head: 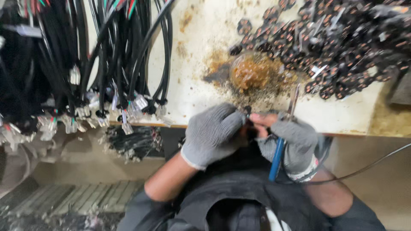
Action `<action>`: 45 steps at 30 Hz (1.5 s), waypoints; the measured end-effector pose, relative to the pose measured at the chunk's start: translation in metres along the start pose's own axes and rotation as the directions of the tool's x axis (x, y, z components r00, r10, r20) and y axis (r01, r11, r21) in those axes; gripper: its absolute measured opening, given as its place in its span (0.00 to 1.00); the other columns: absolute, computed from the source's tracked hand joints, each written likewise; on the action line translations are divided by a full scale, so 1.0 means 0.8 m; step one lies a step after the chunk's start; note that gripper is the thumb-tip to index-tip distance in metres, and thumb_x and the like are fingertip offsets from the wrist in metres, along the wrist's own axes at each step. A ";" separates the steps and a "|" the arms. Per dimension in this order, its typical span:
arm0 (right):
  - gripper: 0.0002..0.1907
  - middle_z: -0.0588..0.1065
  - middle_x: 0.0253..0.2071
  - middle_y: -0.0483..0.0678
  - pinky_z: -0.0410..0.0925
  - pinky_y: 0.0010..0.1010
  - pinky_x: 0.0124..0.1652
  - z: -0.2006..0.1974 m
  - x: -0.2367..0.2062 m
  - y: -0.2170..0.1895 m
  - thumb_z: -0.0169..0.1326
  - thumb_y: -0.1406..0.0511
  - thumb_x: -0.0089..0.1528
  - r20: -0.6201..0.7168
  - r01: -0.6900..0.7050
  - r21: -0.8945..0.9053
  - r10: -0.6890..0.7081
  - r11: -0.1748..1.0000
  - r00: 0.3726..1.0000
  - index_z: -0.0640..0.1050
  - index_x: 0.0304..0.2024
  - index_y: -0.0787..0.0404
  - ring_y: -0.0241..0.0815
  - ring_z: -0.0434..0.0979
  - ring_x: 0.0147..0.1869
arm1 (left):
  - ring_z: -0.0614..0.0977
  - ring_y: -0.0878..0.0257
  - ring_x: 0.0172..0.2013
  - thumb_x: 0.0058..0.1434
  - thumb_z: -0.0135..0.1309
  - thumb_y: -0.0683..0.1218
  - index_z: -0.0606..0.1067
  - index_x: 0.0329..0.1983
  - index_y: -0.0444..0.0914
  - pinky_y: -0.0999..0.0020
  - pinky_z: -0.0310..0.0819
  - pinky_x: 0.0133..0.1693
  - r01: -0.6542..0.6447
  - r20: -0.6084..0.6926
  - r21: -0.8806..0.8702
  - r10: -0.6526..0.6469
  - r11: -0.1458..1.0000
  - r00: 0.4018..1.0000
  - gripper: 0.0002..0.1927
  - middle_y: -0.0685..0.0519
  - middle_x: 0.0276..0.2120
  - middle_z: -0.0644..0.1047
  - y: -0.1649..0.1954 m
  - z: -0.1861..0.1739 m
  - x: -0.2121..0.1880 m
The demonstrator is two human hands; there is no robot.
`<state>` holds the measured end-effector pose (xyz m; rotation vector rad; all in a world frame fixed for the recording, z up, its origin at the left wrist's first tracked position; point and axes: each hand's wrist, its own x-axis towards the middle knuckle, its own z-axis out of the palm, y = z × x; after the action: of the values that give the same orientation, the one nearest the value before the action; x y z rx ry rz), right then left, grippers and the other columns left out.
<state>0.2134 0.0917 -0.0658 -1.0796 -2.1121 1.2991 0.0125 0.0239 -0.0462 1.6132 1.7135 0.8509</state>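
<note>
Soldering iron (pixel 279 150), blue-handled, sits in the right hand (pixel 295 143) closed round its grip, tip over the desk (pixel 201 47) edge; likely light and stiff, best held by the handle; the left hand (pixel 212 133) pinches a small dark part, hard to make out.

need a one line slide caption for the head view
Gloved left hand pinches a small dark part against the right hand, which holds a blue-handled soldering iron at a stained workbench.
</note>
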 end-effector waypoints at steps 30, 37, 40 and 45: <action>0.03 0.82 0.31 0.47 0.73 0.30 0.38 -0.051 0.029 -0.004 0.64 0.69 0.59 0.094 -0.130 0.019 0.127 0.991 0.987 0.83 0.32 0.62 0.38 0.83 0.34 | 0.81 0.53 0.31 0.56 0.68 0.53 0.77 0.55 0.44 0.59 0.72 0.31 -0.142 -0.027 -0.060 0.141 0.988 0.990 0.25 0.53 0.32 0.77 -0.012 0.014 0.011; 0.02 0.81 0.30 0.48 0.73 0.29 0.40 -0.034 0.029 0.019 0.64 0.69 0.58 0.229 -0.169 0.061 0.151 0.984 0.962 0.83 0.32 0.62 0.40 0.82 0.37 | 0.83 0.52 0.37 0.56 0.65 0.51 0.78 0.54 0.45 0.58 0.76 0.35 -0.187 0.024 -0.046 0.188 0.981 0.982 0.22 0.53 0.38 0.80 -0.027 0.023 0.007; 0.04 0.80 0.29 0.47 0.73 0.28 0.39 -0.036 0.035 0.011 0.66 0.68 0.57 0.126 -0.117 0.032 0.112 0.993 0.986 0.84 0.32 0.62 0.38 0.82 0.34 | 0.83 0.53 0.40 0.59 0.62 0.48 0.77 0.52 0.46 0.59 0.77 0.40 -0.187 -0.054 -0.064 0.184 0.980 0.981 0.17 0.54 0.40 0.80 -0.027 0.026 0.009; 0.05 0.81 0.34 0.47 0.74 0.30 0.44 -0.028 0.019 0.016 0.66 0.70 0.59 0.021 -0.103 0.062 0.102 0.993 0.995 0.82 0.37 0.62 0.39 0.83 0.39 | 0.81 0.52 0.35 0.59 0.63 0.48 0.77 0.53 0.46 0.57 0.74 0.34 -0.160 -0.048 0.036 0.162 0.986 0.986 0.18 0.54 0.34 0.77 -0.023 0.032 0.007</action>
<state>0.2248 0.1193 -0.0674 -1.1673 -2.0384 1.4180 0.0217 0.0294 -0.0763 1.7844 1.6550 0.9534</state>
